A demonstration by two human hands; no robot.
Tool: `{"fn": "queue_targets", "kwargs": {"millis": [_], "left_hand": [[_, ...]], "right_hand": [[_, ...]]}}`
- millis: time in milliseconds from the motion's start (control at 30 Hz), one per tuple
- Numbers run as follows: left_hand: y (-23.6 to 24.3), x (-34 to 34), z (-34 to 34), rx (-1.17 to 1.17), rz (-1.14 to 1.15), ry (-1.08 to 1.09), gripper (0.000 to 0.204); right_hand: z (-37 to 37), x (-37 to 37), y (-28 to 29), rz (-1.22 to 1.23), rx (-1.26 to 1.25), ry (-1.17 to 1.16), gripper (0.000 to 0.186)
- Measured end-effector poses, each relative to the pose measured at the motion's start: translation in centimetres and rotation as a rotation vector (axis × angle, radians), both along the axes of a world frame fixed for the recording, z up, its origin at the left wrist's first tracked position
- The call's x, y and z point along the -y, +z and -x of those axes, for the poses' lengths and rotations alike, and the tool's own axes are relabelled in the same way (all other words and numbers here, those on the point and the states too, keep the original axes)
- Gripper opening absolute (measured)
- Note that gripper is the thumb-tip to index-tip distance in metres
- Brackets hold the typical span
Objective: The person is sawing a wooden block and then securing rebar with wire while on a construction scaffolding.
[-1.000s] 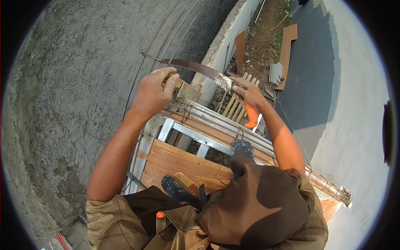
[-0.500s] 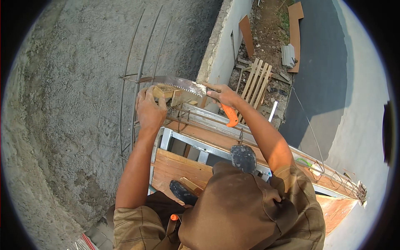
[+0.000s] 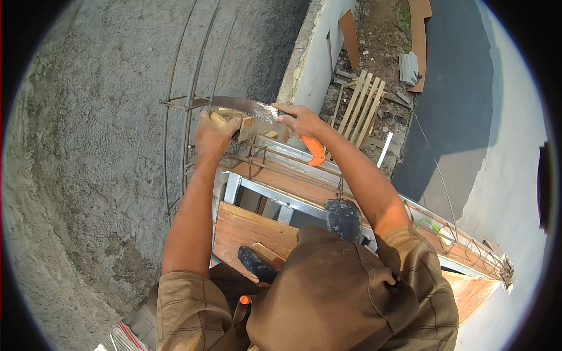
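Head view: R hand (image 3: 303, 123) has its grip clamped on the saw (image 3: 246, 106), upper middle of the pic, w/ the orange handle (image 3: 316, 152) jutting out below the palm & a finger pointing along toward the blade. Saw's blade is long, thin & curved, dark brown-grey, w/ coarse teeth along the lower edge & a patchy whitish area nearest the R hand. It runs from there to the left, tip by the steel rebar (image 3: 189, 105); can't tell if touching. L hand (image 3: 212, 137) has its grip closed on a pale wood piece (image 3: 218, 119) just under the blade; can't tell if teeth touch it. Below: silver metal frame (image 3: 269, 195) & a plywood board (image 3: 252, 227), w/ dark, speckled shoes (image 3: 343, 220) nearby. Upper right: slatted pallet (image 3: 363, 110) on rubble-strewn ground, beside a grey wall (image 3: 316, 76).
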State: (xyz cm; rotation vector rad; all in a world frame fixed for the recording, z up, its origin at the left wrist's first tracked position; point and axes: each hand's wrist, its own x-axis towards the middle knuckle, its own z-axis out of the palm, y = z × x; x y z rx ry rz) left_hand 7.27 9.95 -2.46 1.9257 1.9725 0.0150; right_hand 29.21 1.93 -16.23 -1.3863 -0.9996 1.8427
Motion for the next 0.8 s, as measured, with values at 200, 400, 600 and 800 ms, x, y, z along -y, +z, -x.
{"fn": "queue_targets", "kwargs": {"millis": [200, 400, 600, 800], "left_hand": [[-0.3, -0.2, 1.3, 0.127, 0.04, -0.056, 0.07], [-0.3, 0.3, 1.3, 0.071, 0.021, -0.063, 0.067], [-0.1, 0.4, 1.3, 0.082, 0.029, -0.062, 0.064], [0.0, 0.4, 1.0, 0.01, 0.014, -0.06, 0.06]], "right_hand": [[-2.3, 2.3, -0.5, 0.05, -0.033, 0.047, 0.052], [-2.8, 2.2, 1.1, 0.043, 0.01, 0.106, 0.053], [-1.9, -0.4, 6.4, 0.058, 0.016, 0.139, 0.053], [-9.3, 6.6, 1.2, 0.083, -0.024, 0.143, 0.06]]}}
